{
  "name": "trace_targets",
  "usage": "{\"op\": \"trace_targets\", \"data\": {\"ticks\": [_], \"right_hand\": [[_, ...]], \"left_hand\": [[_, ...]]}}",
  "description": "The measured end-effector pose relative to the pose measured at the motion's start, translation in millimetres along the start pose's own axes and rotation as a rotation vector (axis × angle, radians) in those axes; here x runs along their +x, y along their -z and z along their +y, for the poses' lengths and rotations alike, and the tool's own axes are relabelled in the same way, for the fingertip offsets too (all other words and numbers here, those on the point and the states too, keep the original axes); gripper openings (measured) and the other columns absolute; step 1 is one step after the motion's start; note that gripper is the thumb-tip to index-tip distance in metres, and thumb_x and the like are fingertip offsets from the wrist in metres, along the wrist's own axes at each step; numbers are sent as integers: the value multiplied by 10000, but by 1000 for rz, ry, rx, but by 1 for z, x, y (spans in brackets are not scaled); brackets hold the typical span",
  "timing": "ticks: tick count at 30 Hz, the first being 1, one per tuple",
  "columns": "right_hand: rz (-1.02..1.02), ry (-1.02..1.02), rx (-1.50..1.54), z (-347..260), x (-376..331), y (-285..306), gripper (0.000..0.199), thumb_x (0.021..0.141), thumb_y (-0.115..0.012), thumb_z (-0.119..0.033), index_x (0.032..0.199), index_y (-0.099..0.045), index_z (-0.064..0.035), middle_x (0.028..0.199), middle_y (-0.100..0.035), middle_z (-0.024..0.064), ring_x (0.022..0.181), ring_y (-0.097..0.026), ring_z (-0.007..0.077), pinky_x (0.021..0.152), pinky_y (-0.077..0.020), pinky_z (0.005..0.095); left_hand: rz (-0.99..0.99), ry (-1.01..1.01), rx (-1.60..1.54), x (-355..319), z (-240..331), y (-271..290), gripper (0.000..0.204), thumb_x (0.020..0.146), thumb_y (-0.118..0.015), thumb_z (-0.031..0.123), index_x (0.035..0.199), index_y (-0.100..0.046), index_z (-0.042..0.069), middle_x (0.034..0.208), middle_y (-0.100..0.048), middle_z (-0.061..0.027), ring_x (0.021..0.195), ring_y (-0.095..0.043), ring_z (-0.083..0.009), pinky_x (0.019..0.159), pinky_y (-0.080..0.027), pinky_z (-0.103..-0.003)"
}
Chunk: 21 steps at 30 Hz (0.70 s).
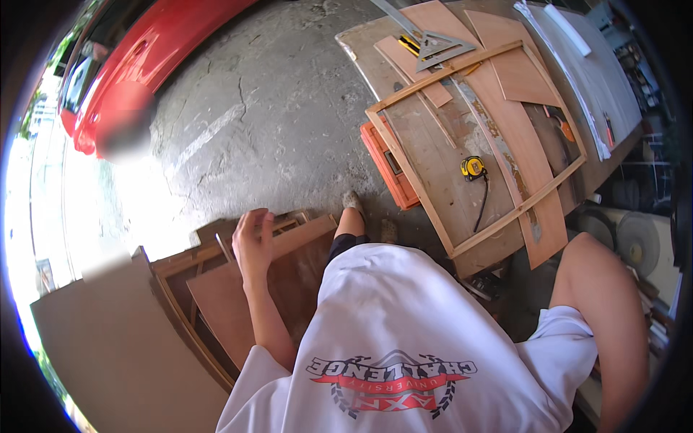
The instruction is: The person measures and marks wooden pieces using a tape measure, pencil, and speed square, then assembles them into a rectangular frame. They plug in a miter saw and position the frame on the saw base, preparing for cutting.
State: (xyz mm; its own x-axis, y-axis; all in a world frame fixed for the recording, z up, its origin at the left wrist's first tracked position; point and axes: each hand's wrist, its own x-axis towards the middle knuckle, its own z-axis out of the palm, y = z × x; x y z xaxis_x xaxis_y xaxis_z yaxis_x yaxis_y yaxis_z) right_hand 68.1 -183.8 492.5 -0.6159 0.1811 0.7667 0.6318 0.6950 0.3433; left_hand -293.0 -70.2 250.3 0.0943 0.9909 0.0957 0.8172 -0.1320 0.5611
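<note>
My left hand (253, 239) is raised in front of upright wooden panels, its fingers loosely bent with the thumb apart and nothing visible in them. Nearest to it is a reddish-brown plywood sheet (220, 303), leaning among wooden frames (184, 263). My right arm is bent at the elbow at the right side, and its hand is out of sight. On the workbench (426, 162) to my right lies a slim rectangular wooden frame (415, 184). Inside its outline sit a yellow tape measure (473, 168) and plywood strips (530, 162).
A metal speed square (444, 52) and a yellow utility knife (409, 45) lie at the bench's far end. An orange case (390, 166) stands beside the bench. A red car (159, 36) is parked at the far left. A large grey-brown board (123, 346) stands at near left.
</note>
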Motion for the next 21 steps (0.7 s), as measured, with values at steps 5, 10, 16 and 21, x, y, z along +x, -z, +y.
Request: {"op": "trace_targets", "data": {"ticks": [5, 10, 16, 21], "right_hand": [[-120, -24, -80, 19, 10, -20, 395, 1030, -511, -372, 1091, -633, -1, 994, -668, 133, 913, -647, 250, 883, -498, 394], [-273, -100, -160, 40, 39, -52, 396, 1035, -500, -370, 1100, -635, -4, 1007, -666, 131, 921, -641, 245, 879, -495, 392], [-420, -238, -264, 65, 67, -78, 398, 1041, -487, -368, 1112, -639, -6, 1023, -664, 129, 932, -634, 239, 874, -491, 389], [-479, -324, -344, 66, 81, -91, 400, 1047, -476, -366, 1122, -641, -9, 1036, -663, 127, 941, -628, 234, 870, -488, 388]], "left_hand": [[-174, -113, -41, 82, -4, -51, 215, 941, -660, 224, 998, -694, 20, 928, -718, -143, 871, -710, -293, 754, -534, -396], [-400, -235, -97, 190, 1, -110, 211, 947, -657, 257, 1001, -702, 58, 945, -729, -132, 878, -719, -285, 758, -538, -397], [-619, -464, -122, 293, 37, -172, 221, 946, -659, 276, 1017, -704, 72, 966, -733, -125, 887, -724, -275, 750, -551, -390], [-837, -544, -234, 328, 67, -240, 261, 938, -667, 291, 1031, -705, 49, 973, -739, -127, 889, -727, -278, 765, -557, -390]]}}
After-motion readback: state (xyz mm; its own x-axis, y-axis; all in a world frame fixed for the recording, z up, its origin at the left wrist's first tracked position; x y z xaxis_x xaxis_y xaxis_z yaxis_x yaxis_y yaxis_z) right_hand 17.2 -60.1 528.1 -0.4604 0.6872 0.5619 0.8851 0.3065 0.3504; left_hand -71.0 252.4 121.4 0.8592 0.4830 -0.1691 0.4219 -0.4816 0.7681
